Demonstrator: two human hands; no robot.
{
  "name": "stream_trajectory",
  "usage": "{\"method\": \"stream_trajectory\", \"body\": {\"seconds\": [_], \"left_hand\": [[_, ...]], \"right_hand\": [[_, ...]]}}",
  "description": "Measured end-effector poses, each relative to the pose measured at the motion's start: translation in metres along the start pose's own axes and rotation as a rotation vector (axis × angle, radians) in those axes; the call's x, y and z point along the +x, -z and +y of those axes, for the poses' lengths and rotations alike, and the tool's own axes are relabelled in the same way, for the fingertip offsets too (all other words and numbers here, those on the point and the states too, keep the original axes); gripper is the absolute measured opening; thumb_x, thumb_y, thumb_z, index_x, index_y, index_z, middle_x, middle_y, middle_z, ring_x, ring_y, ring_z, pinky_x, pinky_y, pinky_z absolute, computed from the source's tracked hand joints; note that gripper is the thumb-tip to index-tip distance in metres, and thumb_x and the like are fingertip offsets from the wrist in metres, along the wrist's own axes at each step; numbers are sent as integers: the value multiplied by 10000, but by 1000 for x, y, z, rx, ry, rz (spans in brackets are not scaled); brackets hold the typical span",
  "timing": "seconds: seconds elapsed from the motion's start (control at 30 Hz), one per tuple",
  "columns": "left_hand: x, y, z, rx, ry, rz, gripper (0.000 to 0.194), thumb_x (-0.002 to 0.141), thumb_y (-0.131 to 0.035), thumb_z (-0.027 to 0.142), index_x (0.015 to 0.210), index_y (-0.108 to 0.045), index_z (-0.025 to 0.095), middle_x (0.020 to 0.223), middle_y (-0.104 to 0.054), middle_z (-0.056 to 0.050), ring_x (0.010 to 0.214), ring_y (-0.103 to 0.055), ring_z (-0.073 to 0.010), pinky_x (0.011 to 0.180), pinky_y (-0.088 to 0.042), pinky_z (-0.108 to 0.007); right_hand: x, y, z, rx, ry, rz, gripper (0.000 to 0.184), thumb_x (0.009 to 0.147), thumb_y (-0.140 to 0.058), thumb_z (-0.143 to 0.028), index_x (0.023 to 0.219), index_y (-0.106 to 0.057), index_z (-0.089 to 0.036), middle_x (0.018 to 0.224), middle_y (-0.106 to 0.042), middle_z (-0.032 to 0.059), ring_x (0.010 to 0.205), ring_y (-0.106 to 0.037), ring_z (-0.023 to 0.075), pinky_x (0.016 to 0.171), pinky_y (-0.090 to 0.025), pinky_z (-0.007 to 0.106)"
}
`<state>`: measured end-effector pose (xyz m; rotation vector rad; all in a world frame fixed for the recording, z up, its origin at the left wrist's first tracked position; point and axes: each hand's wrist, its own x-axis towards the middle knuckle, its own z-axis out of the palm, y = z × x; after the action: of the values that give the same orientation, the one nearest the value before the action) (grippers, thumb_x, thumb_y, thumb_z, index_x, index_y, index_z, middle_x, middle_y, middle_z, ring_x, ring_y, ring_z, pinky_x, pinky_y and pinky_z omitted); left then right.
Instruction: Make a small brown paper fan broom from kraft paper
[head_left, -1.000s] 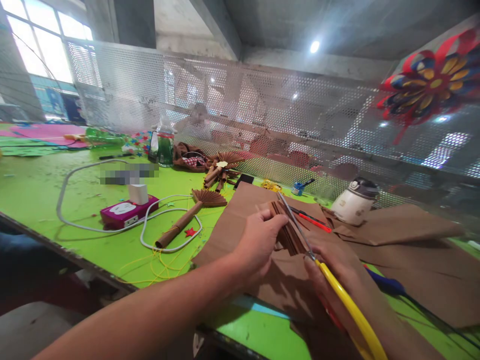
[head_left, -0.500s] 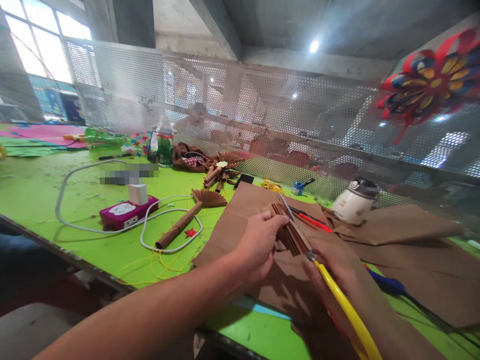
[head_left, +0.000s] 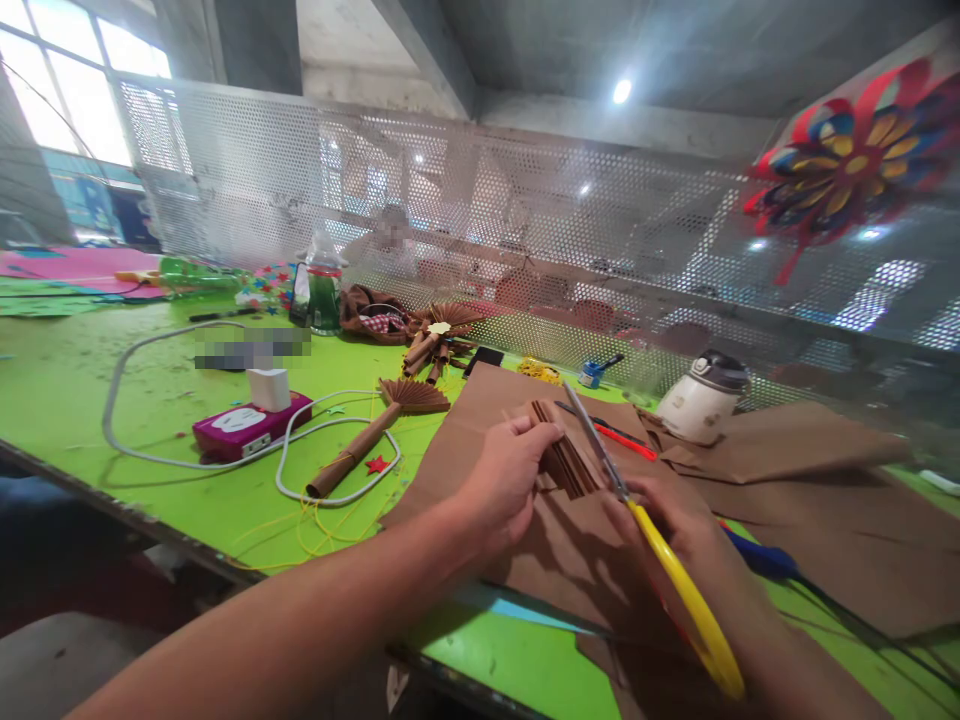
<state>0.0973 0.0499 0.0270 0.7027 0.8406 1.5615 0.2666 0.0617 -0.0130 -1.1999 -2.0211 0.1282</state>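
Between the thumb and fingers of my left hand [head_left: 504, 478] is a pleated stack of brown paper [head_left: 571, 465], held above a large brown paper sheet [head_left: 465, 440]. My right hand [head_left: 675, 530] grips yellow-handled scissors [head_left: 686, 600], whose blades point up and away, just right of the stack and apart from it. The fingers inside the handle are partly hidden. Behind the blades, a red and black utility knife [head_left: 626, 440] lies on the sheet. Left of my hands a finished brown paper fan [head_left: 375, 435] with a rolled handle rests beside a red paper star [head_left: 376, 465].
A purple power strip [head_left: 247, 425] with a white cable stands on the green table [head_left: 150, 380]. Further back are more paper fans [head_left: 442, 335], a green bottle [head_left: 325, 300], a blue jar [head_left: 591, 373] and a white kettle-like pot [head_left: 701, 400]. A blue-handled tool [head_left: 757, 555] lies at right.
The scissors have moved off the pleated paper to its right, and their blades now stand clear of it. My left hand keeps its hold. The view has shifted slightly.
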Motion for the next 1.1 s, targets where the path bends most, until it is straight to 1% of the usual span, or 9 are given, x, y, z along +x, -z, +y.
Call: {"method": "stream_trajectory", "body": {"seconds": [0.13,0.27,0.47,0.6,0.7,0.9,0.97,1.03,1.1], "left_hand": [[3,3,0,34,8,-34,77,687,-594,132,634,-538,138,571,-527,27,493,-462,-77,512,-354,-207],[5,6,-1,73,60,-103,55,696,-591,146,666,-546,137,592,-537,16,504,-502,-85,510,-391,-205],[9,10,-7,122,133,-146,79,690,-549,152,615,-526,139,575,-599,-45,510,-574,-130,522,-463,-236],[15,13,-13,144,203,-74,74,674,-546,148,610,-509,152,499,-570,-24,459,-559,-130,514,-488,-252],[18,14,-18,163,230,-43,93,654,-565,139,611,-487,163,479,-547,-1,438,-544,-117,481,-472,-229],[16,15,-25,226,294,-73,93,641,-549,130,620,-467,170,478,-538,0,384,-510,-121,385,-428,-224],[15,15,-26,243,311,-82,106,630,-560,126,626,-464,171,471,-530,12,381,-505,-118,393,-451,-238],[15,15,-26,256,331,-88,109,629,-574,135,643,-472,170,472,-527,21,387,-509,-118,407,-474,-253],[15,14,-25,267,351,-88,94,640,-575,149,661,-484,166,483,-531,20,397,-520,-120,414,-488,-262]], "right_hand": [[16,11,24,-117,-73,-98,416,806,-509,-527,1028,-627,-195,645,-656,19,587,-614,199,561,-471,292],[24,11,48,-264,-55,-160,402,784,-537,-419,1105,-632,-198,967,-694,93,828,-647,252,691,-488,345],[21,6,53,-332,44,-347,311,771,-556,-314,1052,-651,-219,1042,-685,88,1000,-598,275,849,-432,377],[23,13,49,-328,-72,-369,367,794,-533,-353,1134,-608,-236,1003,-693,76,932,-621,269,774,-446,353],[28,18,55,-338,-134,-349,402,796,-529,-380,1165,-583,-229,1075,-672,76,925,-626,266,733,-452,335],[37,25,70,-638,-119,-303,370,825,-504,-332,1131,-604,-150,1052,-648,162,954,-578,313,740,-428,372],[38,26,66,-707,-61,-280,340,820,-515,-315,1093,-627,-147,1040,-628,177,965,-543,326,754,-414,389],[39,25,58,-723,105,-290,320,824,-512,-262,1108,-620,-162,1036,-607,159,988,-509,300,798,-398,377],[40,21,49,-660,306,-366,283,831,-500,-205,1085,-624,-181,1027,-588,135,1005,-481,271,834,-378,358]]}}
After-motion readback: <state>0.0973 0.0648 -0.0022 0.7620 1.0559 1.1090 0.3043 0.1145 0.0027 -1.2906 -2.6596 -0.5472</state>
